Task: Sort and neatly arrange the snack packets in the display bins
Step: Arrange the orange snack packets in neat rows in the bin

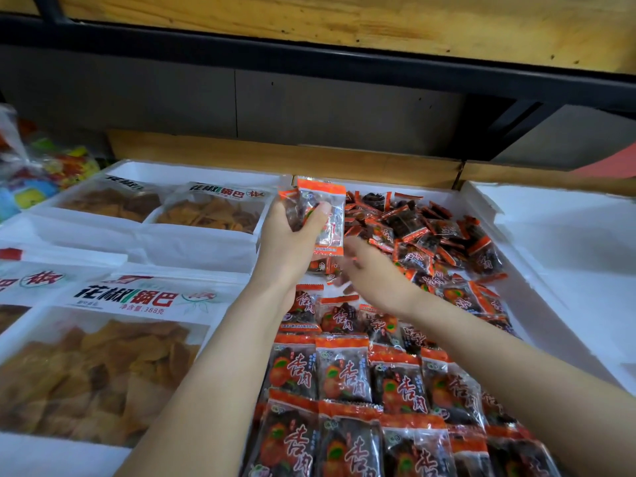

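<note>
– Hands first: how is the left hand (pixel 292 235) seen?
– It is raised over the far left part of the middle bin (pixel 537 280). Its fingers and thumb are curled round a small stack of packets (pixel 323 208) with orange ends. The stack is held upright, clear of the packets lying below.
– And the right hand (pixel 375 270)?
– It is stretched out low, just below and to the right of the left one, over the packets near the middle of the bin. Its fingers are blurred. They appear to be extended toward the left, but whether a packet is pinched cannot be told.
– How are the arms placed?
– Both forearms are bare and are reached forward from the near edge. The left one is raised steeply along the bin's left wall. The right one is laid diagonally across the packets from the near right corner.
– What is kept in the bins?
– In the middle bin, orange-and-clear packets with dark contents are laid in neat rows (pixel 344 373), overlapping, at the near end. Toward the far end and the right wall a loose heap (pixel 430 235) is piled without order. In the left bin (pixel 192 249), large bags (pixel 103 356) of golden crisps are laid flat, and two more are seen at its far end.
</note>
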`<state>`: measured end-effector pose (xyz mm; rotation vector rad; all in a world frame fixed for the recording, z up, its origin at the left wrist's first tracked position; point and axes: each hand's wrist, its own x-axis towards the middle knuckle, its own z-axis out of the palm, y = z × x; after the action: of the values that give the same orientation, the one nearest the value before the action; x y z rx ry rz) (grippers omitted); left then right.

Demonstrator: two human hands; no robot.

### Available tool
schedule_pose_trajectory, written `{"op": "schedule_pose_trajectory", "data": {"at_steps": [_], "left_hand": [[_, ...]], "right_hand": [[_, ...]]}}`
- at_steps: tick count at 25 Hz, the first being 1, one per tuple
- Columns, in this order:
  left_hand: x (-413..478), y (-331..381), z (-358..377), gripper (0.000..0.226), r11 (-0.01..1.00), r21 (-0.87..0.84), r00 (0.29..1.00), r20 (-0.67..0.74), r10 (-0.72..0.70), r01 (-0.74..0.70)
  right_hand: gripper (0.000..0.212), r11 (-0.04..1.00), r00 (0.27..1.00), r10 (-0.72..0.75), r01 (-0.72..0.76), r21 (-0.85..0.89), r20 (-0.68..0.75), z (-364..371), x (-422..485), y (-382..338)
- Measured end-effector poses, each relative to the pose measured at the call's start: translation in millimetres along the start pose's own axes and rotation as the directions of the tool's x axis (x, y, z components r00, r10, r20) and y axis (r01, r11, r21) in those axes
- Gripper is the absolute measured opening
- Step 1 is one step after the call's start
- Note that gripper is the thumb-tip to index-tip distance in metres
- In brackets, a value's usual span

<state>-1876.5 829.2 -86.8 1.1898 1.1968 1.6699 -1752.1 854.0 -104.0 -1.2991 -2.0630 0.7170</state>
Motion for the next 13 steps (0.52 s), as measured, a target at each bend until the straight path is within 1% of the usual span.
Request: {"op": "schedule_pose_trajectory", "data": {"at_steps": [1, 2, 3, 4, 6, 8, 10, 11, 13], "left_hand": [[-0.7, -0.7, -0.2, 0.011, 1.000, 0.005, 1.000, 0.022, -0.013, 0.013], [-1.1, -2.4, 0.6, 0.012, 1.000, 0.014, 0.997, 0.066, -0.028, 0.027], [-2.4, -4.2, 1.8, 0.016, 0.999, 0.034, 0.993, 0.110, -0.045, 0.042], [-4.0, -6.5, 4.2, 0.020, 0.996, 0.069, 0.987, 0.146, -0.064, 0.054], [-6.6, -11.0, 8.1, 0.028, 0.988, 0.130, 0.977, 0.181, -0.112, 0.089], [-7.1, -12.2, 10.5, 0.031, 0.983, 0.127, 0.967, 0.203, -0.156, 0.132], [-6.7, -10.8, 9.7, 0.033, 0.983, 0.086, 0.963, 0.201, -0.178, 0.164], [-6.6, -10.1, 9.1, 0.034, 0.982, 0.096, 0.964, 0.194, -0.180, 0.164], [-6.0, -10.9, 9.7, 0.048, 0.977, 0.173, 0.965, 0.207, -0.158, 0.123]], "right_hand": [[0.029, 0.981, 0.995, 0.043, -0.024, 0.194, -0.093, -9.5, -4.1, -1.4], [0.025, 0.929, 0.988, 0.075, -0.020, 0.369, -0.136, -18.6, -8.8, -4.0], [0.021, 0.879, 0.987, 0.078, -0.001, 0.477, -0.141, -25.8, -14.4, -7.3], [0.017, 0.868, 0.991, 0.051, 0.019, 0.496, -0.126, -30.3, -19.6, -9.2], [0.013, 0.911, 0.996, -0.011, 0.047, 0.409, -0.091, -34.0, -27.5, -10.3], [0.010, 0.928, 0.992, 0.002, 0.044, 0.371, -0.123, -37.5, -28.9, -5.3], [0.007, 0.913, 0.987, 0.047, 0.019, 0.407, -0.153, -43.2, -28.5, -0.1], [0.006, 0.897, 0.989, 0.061, 0.006, 0.443, -0.138, -45.6, -29.2, 1.2], [0.012, 0.869, 0.995, 0.065, -0.017, 0.494, -0.079, -49.0, -31.6, 4.7]]}}
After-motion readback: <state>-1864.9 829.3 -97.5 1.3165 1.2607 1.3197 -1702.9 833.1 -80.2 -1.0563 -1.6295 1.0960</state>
